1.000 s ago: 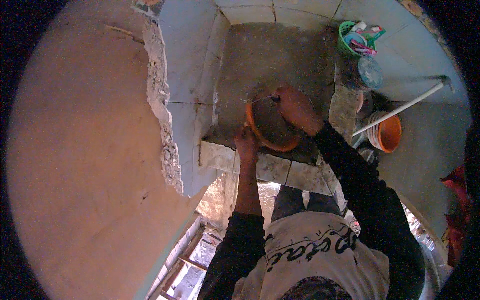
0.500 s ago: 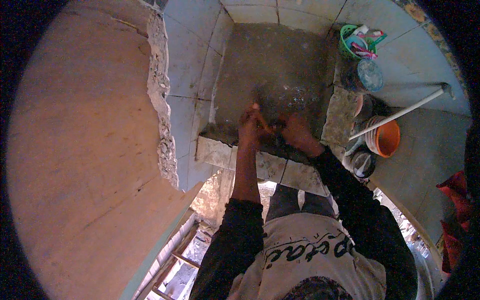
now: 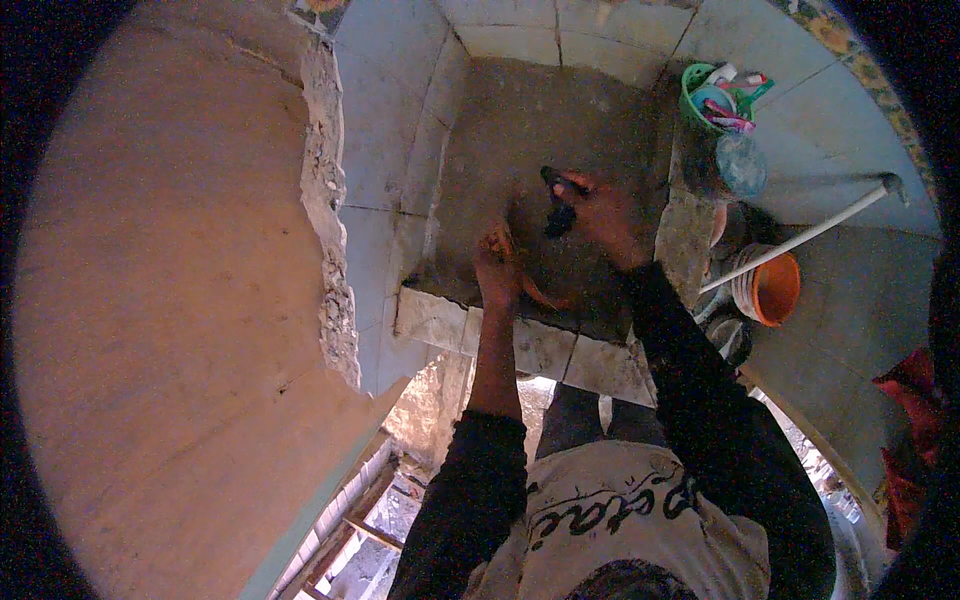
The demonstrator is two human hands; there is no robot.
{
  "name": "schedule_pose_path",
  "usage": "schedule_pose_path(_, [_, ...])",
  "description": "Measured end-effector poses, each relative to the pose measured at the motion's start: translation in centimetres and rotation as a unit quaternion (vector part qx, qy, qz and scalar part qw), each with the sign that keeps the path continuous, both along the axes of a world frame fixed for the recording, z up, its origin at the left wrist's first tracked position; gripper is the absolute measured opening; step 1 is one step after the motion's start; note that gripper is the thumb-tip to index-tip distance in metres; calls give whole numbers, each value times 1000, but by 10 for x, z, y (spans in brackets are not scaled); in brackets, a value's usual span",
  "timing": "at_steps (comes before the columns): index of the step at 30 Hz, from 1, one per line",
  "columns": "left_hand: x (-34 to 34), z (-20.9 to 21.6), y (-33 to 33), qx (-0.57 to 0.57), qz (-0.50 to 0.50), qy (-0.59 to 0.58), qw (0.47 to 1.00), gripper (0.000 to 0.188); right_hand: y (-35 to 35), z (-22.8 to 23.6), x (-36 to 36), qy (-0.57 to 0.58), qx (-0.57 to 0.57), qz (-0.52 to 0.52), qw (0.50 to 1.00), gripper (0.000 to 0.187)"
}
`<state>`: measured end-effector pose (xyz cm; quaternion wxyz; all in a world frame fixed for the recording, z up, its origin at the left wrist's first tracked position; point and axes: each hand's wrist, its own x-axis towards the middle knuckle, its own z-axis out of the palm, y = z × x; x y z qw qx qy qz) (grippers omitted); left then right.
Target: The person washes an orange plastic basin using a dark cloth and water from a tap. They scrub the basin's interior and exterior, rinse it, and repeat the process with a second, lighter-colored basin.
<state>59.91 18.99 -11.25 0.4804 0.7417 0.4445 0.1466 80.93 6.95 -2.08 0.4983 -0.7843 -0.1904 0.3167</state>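
Note:
Over the grey basin floor, my left hand is closed on a thin, curved orange thing whose lower end trails toward the near ledge; its kind is unclear. My right hand is to the right and farther in, its fingers closed on a small black thing, irregular in outline and too dark to name. The two hands are apart. The dim light hides the fingertips in part.
A tiled ledge bounds the basin on the near side. Along the right stand a green basket of brushes and small items, a cloudy tub, an orange bucket and a slanting white pipe. A broken wall edge rises at left.
My right hand has moved up and away from the left with the black thing in it. My left hand has shifted slightly, and the orange thing's lower end now hangs nearer the ledge.

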Motion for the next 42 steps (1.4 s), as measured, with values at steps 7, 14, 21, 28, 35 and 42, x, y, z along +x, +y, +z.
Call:
schedule_pose_path(7, [47, 36, -21, -57, -76, -9, 995, 61, 9, -184, -26, -32, -4, -35, 999, 38])
schedule_pose_path(14, [25, 13, 5, 27, -135, 50, 989, 49, 34, -90, -67, -13, 47, 44, 998, 40])
schedule_pose_path(21, [40, 31, -18, 49, -64, -160, 984, 53, 51, -59, -49, -35, 24, 46, 998, 35])
schedule_pose_path(28, [51, 57, -25, -116, -71, -138, 981, 54, 50, -115, 10, -49, 20, 27, 998, 32])
schedule_pose_path(35, [35, 46, -7, -234, -43, -109, 965, 44, 58, -115, -30, 126, 112, 79, 983, 28])
schedule_pose_path(42, [42, 34, 2, -103, -110, -13, 989, 43, 61, -91, -22, -122, 45, 167, 977, 28])
